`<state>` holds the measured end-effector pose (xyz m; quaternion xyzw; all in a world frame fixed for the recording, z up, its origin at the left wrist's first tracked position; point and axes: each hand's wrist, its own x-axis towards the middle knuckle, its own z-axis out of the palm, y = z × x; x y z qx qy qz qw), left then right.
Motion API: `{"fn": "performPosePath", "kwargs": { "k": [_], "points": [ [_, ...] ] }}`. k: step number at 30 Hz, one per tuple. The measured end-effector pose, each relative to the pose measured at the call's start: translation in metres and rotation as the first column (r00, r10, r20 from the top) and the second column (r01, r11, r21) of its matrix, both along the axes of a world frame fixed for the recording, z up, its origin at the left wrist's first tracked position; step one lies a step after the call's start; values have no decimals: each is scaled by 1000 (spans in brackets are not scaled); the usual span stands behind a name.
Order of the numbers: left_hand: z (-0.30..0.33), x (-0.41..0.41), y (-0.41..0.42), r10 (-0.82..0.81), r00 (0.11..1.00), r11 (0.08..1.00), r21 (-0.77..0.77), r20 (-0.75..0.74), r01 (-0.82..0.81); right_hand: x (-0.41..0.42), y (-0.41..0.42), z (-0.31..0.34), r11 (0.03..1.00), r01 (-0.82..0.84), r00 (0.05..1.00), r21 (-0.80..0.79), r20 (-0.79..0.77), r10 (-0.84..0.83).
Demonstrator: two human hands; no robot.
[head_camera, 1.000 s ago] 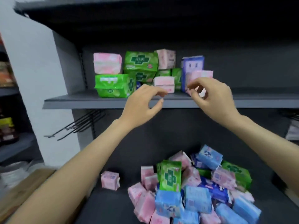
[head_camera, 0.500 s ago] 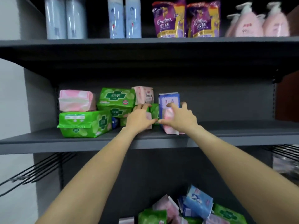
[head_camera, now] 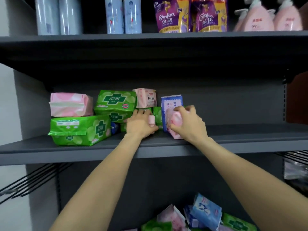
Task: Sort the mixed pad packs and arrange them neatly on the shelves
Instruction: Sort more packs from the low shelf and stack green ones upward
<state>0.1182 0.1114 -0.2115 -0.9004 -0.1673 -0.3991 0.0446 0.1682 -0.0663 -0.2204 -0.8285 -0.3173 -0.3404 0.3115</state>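
Note:
On the middle shelf point(head_camera: 241, 142) my left hand point(head_camera: 140, 124) grips a small pink pad pack point(head_camera: 152, 120), most of it hidden by my fingers. My right hand point(head_camera: 188, 124) is wrapped around another pink pad pack point(head_camera: 175, 121) standing in front of a blue-and-white pack point(head_camera: 170, 101). To the left sit a large green pack point(head_camera: 80, 130), a pink pack point(head_camera: 70, 105) on top of it, a second green pack point(head_camera: 115, 104) and a pale pink pack point(head_camera: 146, 98). A mixed heap of pad packs point(head_camera: 205, 214) lies on the lower shelf.
The top shelf holds white bottles point(head_camera: 123, 15), purple Comfort pouches point(head_camera: 190, 14) and pink pump bottles point(head_camera: 266, 19). The right half of the middle shelf is bare. Black wire hooks point(head_camera: 28, 179) stick out at lower left.
Both hands have reached deeper onto the middle shelf and closed around the pink packs. The view has tilted up, so the top shelf shows and most of the lower heap has left the frame.

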Motion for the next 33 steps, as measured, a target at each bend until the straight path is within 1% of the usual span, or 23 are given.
{"fn": "performPosePath", "kwargs": {
  "k": [2, 4, 6, 8, 10, 11, 13, 16, 17, 19, 21, 23, 25, 27, 28, 29, 31, 33],
  "points": [
    [4, -13, -10, -52, 991, 999, 14, 126, 51, -9, -14, 2, 997, -29, 998, 70, 55, 25],
    [6, -34, -24, -162, 949, 984, -26, 272, 175, -24, -31, 4, 986, -76, 996, 146, 67, 67],
    [2, -56, -35, -301, 854, 941, -11, 424, 337, -41, -50, 4, 968, -115, 992, 223, 80, 100],
    [-4, -77, -50, -400, 743, 900, 79, 537, 428, -61, -71, 2, 937, -155, 986, 313, 108, 127],
    [-14, -97, -70, -484, 651, 860, 180, 584, 478, -85, -91, -9, 888, -199, 978, 415, 137, 156],
    [-22, -105, -81, -522, 627, 837, 205, 579, 508, -97, -103, -18, 867, -215, 975, 449, 149, 164],
    [-38, -121, -99, -570, 622, 807, 222, 538, 548, -118, -122, -42, 851, -218, 974, 478, 158, 161],
    [-69, -136, -122, -623, 656, 777, 239, 426, 583, -142, -153, -79, 885, -141, 989, 443, 102, 107],
    [-80, -140, -130, -634, 664, 770, 249, 395, 587, -147, -164, -89, 904, -105, 994, 415, 79, 79],
    [-107, -142, -151, -671, 671, 741, 260, 314, 619, -158, -190, -113, 950, 10, 999, 311, 38, -23],
    [-135, -144, -171, -703, 672, 711, 245, 232, 659, -164, -214, -137, 974, 78, 997, 214, -11, -78],
    [-172, -141, -195, -740, 658, 673, 163, 139, 722, -170, -241, -172, 983, 155, 981, 103, -133, -141],
    [-209, -135, -211, -763, 644, 647, 63, 65, 760, -172, -263, -206, 975, 221, 936, -31, -274, -221],
    [-250, -124, -224, -765, 644, 643, -92, -13, 761, -171, -277, -242, 949, 254, 866, -189, -393, -310],
    [-275, -119, -229, -762, 645, 641, -196, -51, 742, -171, -282, -264, 930, 247, 821, -271, -452, -349],
    [-299, -115, -234, -753, 651, 642, -314, -89, 699, -169, -287, -286, 913, 225, 775, -340, -506, -379],
    [-341, -110, -245, -719, 675, 640, -535, -165, 551, -167, -294, -332, 899, 158, 687, -408, -609, -397],
    [-377, -108, -256, -677, 708, 626, -664, -202, 409, -165, -300, -370, 908, 111, 585, -404, -712, -389]
  ]
}}
